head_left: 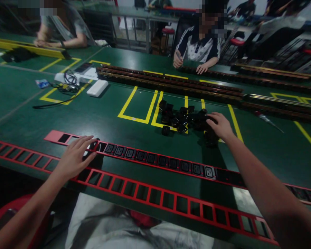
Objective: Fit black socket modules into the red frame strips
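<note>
While my left hand (76,155) is at the left part of a long red socket strip (52,136), my right hand (220,126) reaches past the strip's far edge to a loose pile of small black parts (182,119). The strip lies on the green table (111,128) in front of me. My left thumb and forefinger are spread apart beside one window, with something dark between them; I cannot tell whether they grip it. That hand seems placed to steady the strip or line up a piece. My right fingers curl over the pile's right end, and I cannot tell whether they hold a part. The pile probably sits just beyond the strip to be within easy reach.

The strip's long axis runs left to right across my front, slanting so that its pink left end lies farther from me; its right part passes beneath my right forearm. A row of black sockets (151,158) fills its middle, faces upward, and the rightmost of the row has a paler face. On the near side of the strip, roughly parallel to it, lies a red frame (161,199) of ladder-like windows. Well beyond the strip are dark rails (171,84) and a co-worker's hand (202,68).
</note>
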Motion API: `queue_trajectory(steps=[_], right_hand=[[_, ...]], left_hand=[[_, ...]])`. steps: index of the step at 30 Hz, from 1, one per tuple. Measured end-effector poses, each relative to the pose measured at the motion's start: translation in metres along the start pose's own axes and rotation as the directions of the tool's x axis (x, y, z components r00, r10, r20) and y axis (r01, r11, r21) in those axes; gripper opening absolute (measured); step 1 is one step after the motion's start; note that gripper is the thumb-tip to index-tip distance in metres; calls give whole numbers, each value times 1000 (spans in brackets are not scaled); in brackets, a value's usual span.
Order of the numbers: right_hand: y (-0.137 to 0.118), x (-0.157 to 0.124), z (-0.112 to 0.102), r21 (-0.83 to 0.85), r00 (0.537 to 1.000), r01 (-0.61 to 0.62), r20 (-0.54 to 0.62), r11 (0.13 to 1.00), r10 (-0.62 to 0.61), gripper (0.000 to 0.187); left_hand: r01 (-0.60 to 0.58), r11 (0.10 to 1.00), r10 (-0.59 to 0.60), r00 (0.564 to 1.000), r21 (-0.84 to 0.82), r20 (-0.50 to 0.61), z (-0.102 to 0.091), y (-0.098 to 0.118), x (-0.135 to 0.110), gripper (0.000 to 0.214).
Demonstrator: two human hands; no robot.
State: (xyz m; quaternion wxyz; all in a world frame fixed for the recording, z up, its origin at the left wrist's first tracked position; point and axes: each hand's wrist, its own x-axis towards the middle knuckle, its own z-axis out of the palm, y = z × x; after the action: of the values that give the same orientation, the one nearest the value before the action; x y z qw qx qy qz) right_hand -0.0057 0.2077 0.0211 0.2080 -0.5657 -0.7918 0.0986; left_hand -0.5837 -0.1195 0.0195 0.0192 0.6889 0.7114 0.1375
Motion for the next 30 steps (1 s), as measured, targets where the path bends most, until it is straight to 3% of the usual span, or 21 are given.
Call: queue_trajectory(steps=[3, 7, 9, 11, 14, 16, 17, 20, 21, 23, 26, 30], right_hand=[[-26, 9, 6, 36, 999, 41, 3, 999, -41, 49], [-48, 48, 13, -34, 998, -20, -59, 999, 18, 62], [-57, 69, 19, -84, 997, -40, 58, 996, 45, 68], [-68, 84, 23, -151, 965, -74, 239, 986, 109, 68], [-88, 95, 21, -237, 888, 7, 448, 972, 102, 60], [-106, 99, 17, -266, 856, 66, 511, 962, 82, 51], [-116, 102, 17, -271, 856, 74, 511, 960, 78, 49], [-151, 109, 29, -182, 940, 107, 338, 977, -40, 58], [-164, 111, 37, -148, 946, 128, 316, 981, -76, 65], [-188, 113, 53, -89, 930, 157, 348, 984, -117, 75], [-215, 112, 71, -53, 885, 165, 449, 985, -124, 71], [-236, 98, 61, -71, 826, 232, 542, 970, -157, 57]], left_hand=[[-13, 1000, 13, 1000, -7, -3, 0, -1, 0, 54], [-23, 1000, 23, 1000, 0, 8, 0, 0, 0, 54], [-25, 1000, 25, 1000, 7, 4, 0, 0, 0, 53], [-27, 1000, 27, 1000, 12, -6, 0, 0, -1, 53], [-34, 999, 34, 999, 17, -11, 1, 0, -1, 52], [-38, 999, 38, 999, 19, -10, 1, 0, -1, 52], [-39, 999, 39, 999, 20, -7, 1, 0, -1, 52], [-45, 999, 45, 999, 23, -3, 0, -1, 0, 54], [-47, 999, 47, 999, 23, -2, 0, -1, 0, 54], [-49, 999, 49, 999, 20, 0, 0, -2, 0, 55], [-44, 999, 44, 999, 9, 7, 0, -2, 0, 55], [-37, 999, 37, 999, -7, 0, -1, 0, 2, 54]])
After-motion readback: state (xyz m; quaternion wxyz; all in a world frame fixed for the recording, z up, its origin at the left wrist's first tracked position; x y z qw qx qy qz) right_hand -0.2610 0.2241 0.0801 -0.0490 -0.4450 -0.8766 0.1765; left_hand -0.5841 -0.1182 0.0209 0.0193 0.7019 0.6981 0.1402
